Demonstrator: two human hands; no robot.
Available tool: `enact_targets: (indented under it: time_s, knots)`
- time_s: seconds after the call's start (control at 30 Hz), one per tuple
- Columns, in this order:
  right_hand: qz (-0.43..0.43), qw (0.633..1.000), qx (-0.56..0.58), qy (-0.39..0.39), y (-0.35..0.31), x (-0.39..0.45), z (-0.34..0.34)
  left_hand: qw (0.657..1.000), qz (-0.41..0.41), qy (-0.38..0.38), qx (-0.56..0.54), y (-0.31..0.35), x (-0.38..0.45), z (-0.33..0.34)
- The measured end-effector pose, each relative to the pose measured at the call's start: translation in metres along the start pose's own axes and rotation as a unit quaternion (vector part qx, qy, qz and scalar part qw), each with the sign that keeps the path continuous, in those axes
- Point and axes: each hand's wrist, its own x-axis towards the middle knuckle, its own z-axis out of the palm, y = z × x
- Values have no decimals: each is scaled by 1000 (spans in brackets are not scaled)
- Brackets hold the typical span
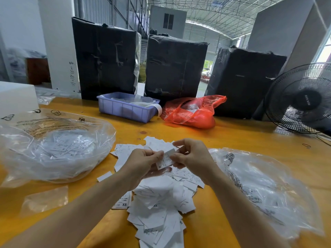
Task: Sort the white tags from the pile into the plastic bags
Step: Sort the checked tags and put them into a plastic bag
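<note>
White tags (pixel 157 203) heaped between two clear plastic bags (pixel 53 151), one tag (pixel 165 159) held.

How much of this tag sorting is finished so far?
Partly done. The left bag already holds tags, some marked S and XL. Both hands pinch one tag right now. A big pile remains on the table.

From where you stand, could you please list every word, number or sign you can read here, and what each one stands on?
"XS": tag at the pile's left edge.
"XS": another pile tag.
"S": tag lower in the pile.
"XL": tag inside the left bag.
"S": tag in the same bag.
Recycling symbols: flat bag behind it.
Handwritten digits on the white pillar: unclear.
Tag in the hands, right bag print, fan badge: too blurred.
</note>
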Motion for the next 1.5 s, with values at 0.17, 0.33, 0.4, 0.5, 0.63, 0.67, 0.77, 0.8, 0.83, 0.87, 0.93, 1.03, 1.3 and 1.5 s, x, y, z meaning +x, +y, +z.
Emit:
enact_targets:
  time_s: [0.17, 0.33, 0.4, 0.5, 0.63, 0.67, 0.77, 0.8, 0.83, 0.87, 0.93, 1.03, 1.3, 1.5]
  knots:
    - [-21, 999, 21, 42, 0, 0, -2, 999, -16, -2, -30, 2, -1, 1]
    - [-21, 996, 53, 62, 0, 1, -7, 999, -13, -9, -39, 3, -1, 0]
    - [-16, 997, 59, 53, -1, 0, -9, 999, -5, 1, -52, 3, 0, 0]
    - [1, 998, 62, 26, -1, 0, -8, 999, 6, 2, -51, 2, 1, 0]
    - [4, 1000, 26, 13, 0, -2, 1, 1000, 16, -7, 10, 0, 1, 1]
    - [-1, 1000, 16, 19, 1, -2, 3, 1000, 17, -8, 21, -1, 1, 1]
    - [-12, 998, 8, 55, 2, -1, 5, 999, 9, -22, 26, 0, -1, 1]
    - [-15, 998, 9, 66, 2, -1, 4, 999, 3, -28, 27, 1, -2, 1]
    - [-16, 997, 8, 69, 2, -1, 3, 999, -1, -30, 29, 1, -2, 1]
    - [-16, 998, 7, 64, 2, -2, 2, 999, -3, -29, 31, 1, -2, 1]
    - [-12, 999, 6, 38, 1, -3, 2, 999, -1, -11, 47, 1, -1, 1]
    - [4, 1000, -5, 3, 0, -5, 6, 995, 11, 36, 87, -1, 1, 1]
    - [42, 996, 39, -68, -2, -8, 13, 990, 45, 132, 36, -2, 6, 2]
    - [37, 988, 127, -76, -2, -8, 23, 988, 48, 148, -24, 0, 5, 3]
